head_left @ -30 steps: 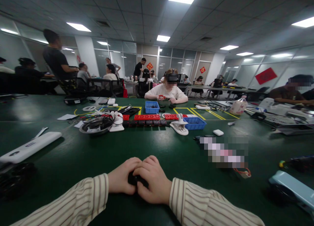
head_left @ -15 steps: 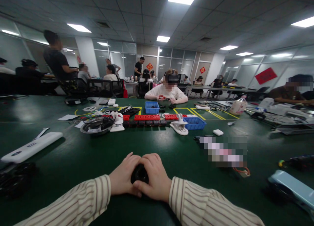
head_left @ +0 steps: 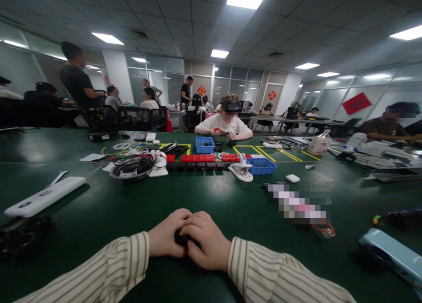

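Observation:
A small, glossy black rounded object [head_left: 180, 238] sits between my two hands, low in the middle of the view; most of it is covered, so its kind does not show. My left hand [head_left: 166, 233] is closed around its left side. From the right, my right hand [head_left: 207, 241] wraps over it, with the fingers curled across the top and the thumb near the lower side. The fingers of both hands touch. Both hands are just above or on the green table [head_left: 132, 215]; which of these I cannot tell.
Beyond my hands stand a red-and-black power strip [head_left: 198, 158], a white clip stand [head_left: 242, 169], blue bins [head_left: 262, 165] and a metal bowl of cables [head_left: 130, 176]. A white device [head_left: 46, 196] lies left, a light-blue one [head_left: 395, 250] right. A person [head_left: 224, 120] sits opposite with red-handled pliers.
My right hand's fingers have curled further over the black object, and less of it shows. Both hands have drawn a little lower and closer together.

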Tool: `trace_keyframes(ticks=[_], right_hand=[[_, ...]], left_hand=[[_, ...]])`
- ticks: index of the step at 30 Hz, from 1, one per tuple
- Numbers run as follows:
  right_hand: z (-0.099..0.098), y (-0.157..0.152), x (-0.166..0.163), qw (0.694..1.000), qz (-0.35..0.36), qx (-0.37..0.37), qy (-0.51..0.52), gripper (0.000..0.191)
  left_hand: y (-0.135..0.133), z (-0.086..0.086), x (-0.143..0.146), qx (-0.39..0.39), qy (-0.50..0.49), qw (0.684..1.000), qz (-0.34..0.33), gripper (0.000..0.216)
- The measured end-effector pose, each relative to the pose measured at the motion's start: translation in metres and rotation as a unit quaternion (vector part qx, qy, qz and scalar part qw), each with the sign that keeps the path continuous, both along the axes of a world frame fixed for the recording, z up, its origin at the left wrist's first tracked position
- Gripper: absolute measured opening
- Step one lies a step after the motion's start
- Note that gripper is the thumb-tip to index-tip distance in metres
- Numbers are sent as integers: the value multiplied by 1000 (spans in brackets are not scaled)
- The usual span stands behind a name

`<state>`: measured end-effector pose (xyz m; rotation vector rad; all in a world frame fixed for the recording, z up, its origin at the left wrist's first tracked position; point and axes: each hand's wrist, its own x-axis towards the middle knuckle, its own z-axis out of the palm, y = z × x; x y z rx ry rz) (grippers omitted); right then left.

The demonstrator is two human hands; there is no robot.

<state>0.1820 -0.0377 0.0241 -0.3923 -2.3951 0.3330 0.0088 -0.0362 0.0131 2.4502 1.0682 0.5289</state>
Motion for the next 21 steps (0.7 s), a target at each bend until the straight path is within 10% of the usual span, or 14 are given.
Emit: trace_keyframes(ticks=[4,11,21], right_hand=[[1,0,0,998,58,22,0,25],[-1,0,2,998,-57,-3,10,42],[-5,2,-3,986,-157,-26,-55,30]], left_hand=[[1,-1,-2,-13,-9,1000,-19,61],[1,-6,-4,32,35,999,17,77],[-9,7,8,55,73,993,80,38]])
